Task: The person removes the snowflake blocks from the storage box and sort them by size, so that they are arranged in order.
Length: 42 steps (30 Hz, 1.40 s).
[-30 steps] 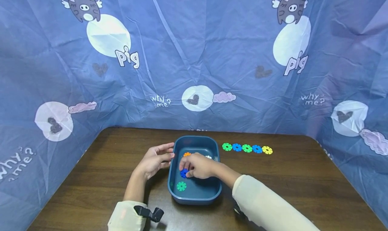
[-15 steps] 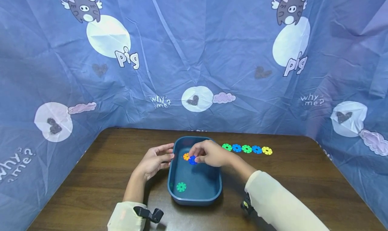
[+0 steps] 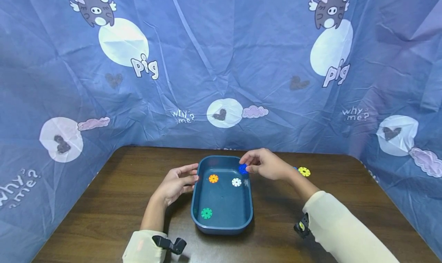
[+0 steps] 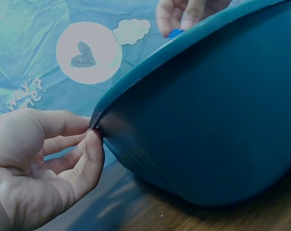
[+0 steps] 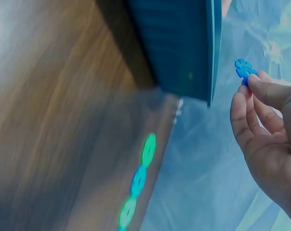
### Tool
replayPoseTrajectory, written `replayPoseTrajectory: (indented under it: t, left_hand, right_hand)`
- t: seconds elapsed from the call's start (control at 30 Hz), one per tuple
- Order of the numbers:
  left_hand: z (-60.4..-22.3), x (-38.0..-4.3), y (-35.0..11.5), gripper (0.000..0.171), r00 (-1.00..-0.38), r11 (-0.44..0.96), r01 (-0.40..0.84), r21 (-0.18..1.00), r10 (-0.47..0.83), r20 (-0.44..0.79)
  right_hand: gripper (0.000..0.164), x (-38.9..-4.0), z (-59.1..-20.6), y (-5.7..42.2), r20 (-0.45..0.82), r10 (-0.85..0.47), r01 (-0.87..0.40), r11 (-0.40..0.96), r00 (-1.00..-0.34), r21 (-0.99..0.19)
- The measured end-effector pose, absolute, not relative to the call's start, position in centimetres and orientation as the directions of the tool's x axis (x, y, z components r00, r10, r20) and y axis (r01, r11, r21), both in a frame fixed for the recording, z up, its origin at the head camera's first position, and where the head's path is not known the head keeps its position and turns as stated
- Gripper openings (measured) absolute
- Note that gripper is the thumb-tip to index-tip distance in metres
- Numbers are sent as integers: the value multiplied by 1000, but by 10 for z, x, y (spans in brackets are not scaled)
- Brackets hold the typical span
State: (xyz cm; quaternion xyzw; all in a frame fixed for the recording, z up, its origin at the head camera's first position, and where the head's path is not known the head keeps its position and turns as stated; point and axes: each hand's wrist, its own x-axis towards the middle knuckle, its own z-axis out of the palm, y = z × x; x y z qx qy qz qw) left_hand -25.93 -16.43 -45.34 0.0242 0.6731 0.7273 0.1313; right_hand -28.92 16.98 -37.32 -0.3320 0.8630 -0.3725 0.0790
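A dark teal plastic tub [image 3: 222,228] stands on the table with my left hand [image 3: 175,184] at its left side. In the left wrist view, the fingers and thumb of that hand pinch the tub's rim [image 4: 150,61]. My right hand [image 3: 269,165] pinches a blue snowflake building disc [image 3: 243,169] between thumb and fingers, over the tub's far right rim. The right wrist view shows this blue disc [image 5: 244,70] raised at the fingertips. Inside the tub lie an orange disc [image 3: 213,178], a white disc [image 3: 236,182] and a green disc [image 3: 206,213].
Right of the tub, a row of discs lies on the brown table [image 3: 103,201], partly hidden by my right arm; a yellow disc [image 3: 304,171] ends it. Green and blue discs of that row, one a green disc [image 5: 148,150], show in the right wrist view. A printed blue cloth [image 3: 193,83] hangs behind.
My right hand has lifted the blue disc from inside the tub and carried it right and away to the far right rim. The white disc is uncovered. My left hand has stayed put.
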Motion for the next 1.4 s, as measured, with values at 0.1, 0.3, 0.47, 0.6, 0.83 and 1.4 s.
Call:
replayPoseTrajectory:
  t: [0.1,0.3,0.47,0.6,0.83,1.4]
  left_hand:
    - [-454,-259,-164,53,-964,-64,-156,986,226,-138]
    - [-453,-259,-164,52,-964,-69,-159,985,225,-140]
    - [-452,-259,-164,53,-963,-71,-161,984,229,-141]
    - [-452,-258,-164,52,-963,-63,-164,984,225,-146]
    - [-452,-258,-164,53,-963,-56,-168,984,222,-152]
    - [-452,-258,-164,52,-966,-53,-163,985,211,-149]
  right_hand:
    - [16,-292,-374,187,134,-616,-518,501,-776,-694]
    - [16,-297,-374,222,126,-547,-478,567,-827,-671]
    - [18,-301,-372,252,107,-470,-408,605,-876,-684]
    - [19,-305,-378,278,118,-419,-375,610,-900,-698]
    - [20,-306,-398,316,121,-289,-283,625,-950,-727]
    - [25,-293,-452,374,152,37,-91,655,-988,-750]
